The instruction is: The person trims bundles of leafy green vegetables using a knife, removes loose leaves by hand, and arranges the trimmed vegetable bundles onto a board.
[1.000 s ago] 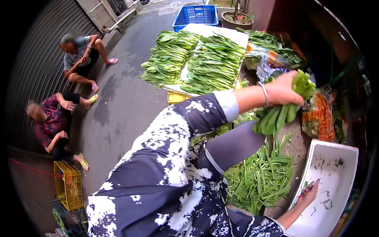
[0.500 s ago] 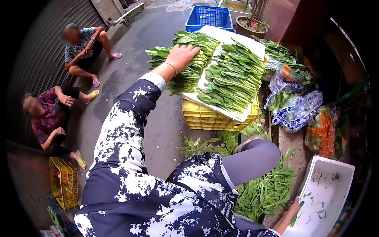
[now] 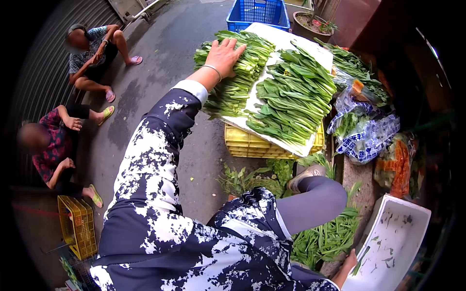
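My left hand (image 3: 223, 59) lies on the left row of leafy green stalks (image 3: 233, 94), fingers spread and pressing from above. That row sits on a white foam board (image 3: 257, 92), beside a second row of leafy greens (image 3: 293, 97). At the lower right, my right hand (image 3: 347, 266) is at the near-left rim of a white foam box (image 3: 403, 242). Its fingers look closed over that rim, though they are partly hidden. A loose green stalk (image 3: 360, 261) lies inside the box next to the hand, among leaf scraps.
Stacked yellow crates (image 3: 262, 148) support the board; a blue crate (image 3: 257, 17) stands behind. Loose greens (image 3: 325, 240) lie beside my leg. Bagged vegetables (image 3: 364, 131) line the right side. Two seated people (image 3: 92, 58) are at the left, near a yellow crate (image 3: 77, 225).
The view has shifted slightly. My left hand remains on the left row of greens, its fingers a little more spread. My right hand has shifted slightly left along the foam box.
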The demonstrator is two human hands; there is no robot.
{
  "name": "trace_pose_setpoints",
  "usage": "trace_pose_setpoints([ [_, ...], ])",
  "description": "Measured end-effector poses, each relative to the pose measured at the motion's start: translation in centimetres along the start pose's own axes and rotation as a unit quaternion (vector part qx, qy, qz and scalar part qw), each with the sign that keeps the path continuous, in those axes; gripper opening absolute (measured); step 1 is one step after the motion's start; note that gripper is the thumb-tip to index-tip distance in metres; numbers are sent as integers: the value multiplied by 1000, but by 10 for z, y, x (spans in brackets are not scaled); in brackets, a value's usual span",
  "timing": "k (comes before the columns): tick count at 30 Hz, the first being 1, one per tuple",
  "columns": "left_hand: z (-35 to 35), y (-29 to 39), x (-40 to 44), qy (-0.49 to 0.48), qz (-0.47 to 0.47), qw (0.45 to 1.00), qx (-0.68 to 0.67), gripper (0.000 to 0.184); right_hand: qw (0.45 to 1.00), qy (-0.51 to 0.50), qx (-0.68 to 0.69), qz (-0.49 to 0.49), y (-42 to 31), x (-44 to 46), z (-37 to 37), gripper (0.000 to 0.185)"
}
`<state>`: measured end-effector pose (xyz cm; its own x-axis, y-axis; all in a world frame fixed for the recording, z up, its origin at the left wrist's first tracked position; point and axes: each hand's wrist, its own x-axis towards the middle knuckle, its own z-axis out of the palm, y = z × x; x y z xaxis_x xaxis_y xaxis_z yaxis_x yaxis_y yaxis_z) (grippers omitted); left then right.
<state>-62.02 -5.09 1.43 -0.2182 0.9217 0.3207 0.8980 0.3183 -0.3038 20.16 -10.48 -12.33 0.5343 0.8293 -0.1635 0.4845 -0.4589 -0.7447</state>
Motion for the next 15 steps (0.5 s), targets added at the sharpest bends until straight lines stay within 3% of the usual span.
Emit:
trace_pose_setpoints([
  [3, -12, 3, -3, -53, 11, 998, -12, 81, 999, -23, -9, 32, -23, -10, 6, 34],
  [4, -7, 5, -7, -26, 0, 999, -26, 69, 997, -45, -15, 63, -37, -14, 13, 33],
  [5, -2, 5, -8, -7, 2, 1000, -19, 35, 997, -50, -12, 57, -33, -7, 17, 33],
  [7, 4, 9, -15, -2, -19, 998, -54, 14, 996, -89, 5, 3, -14, 8, 22, 31],
  [9, 12, 12, -22, -4, -24, 995, -94, 27, 995, -99, 15, -11, -2, 20, 25, 30],
  [11, 16, 16, -29, -2, -26, 990, -135, 27, 995, -87, -15, 40, 0, 24, 28, 29],
  [12, 16, 19, -35, -8, -39, 988, -151, 28, 998, -40, -32, 20, -35, -7, 37, 29],
  [15, 19, 26, -50, -28, -61, 980, -187, 35, 997, -70, -27, 9, -30, -5, 35, 32],
])
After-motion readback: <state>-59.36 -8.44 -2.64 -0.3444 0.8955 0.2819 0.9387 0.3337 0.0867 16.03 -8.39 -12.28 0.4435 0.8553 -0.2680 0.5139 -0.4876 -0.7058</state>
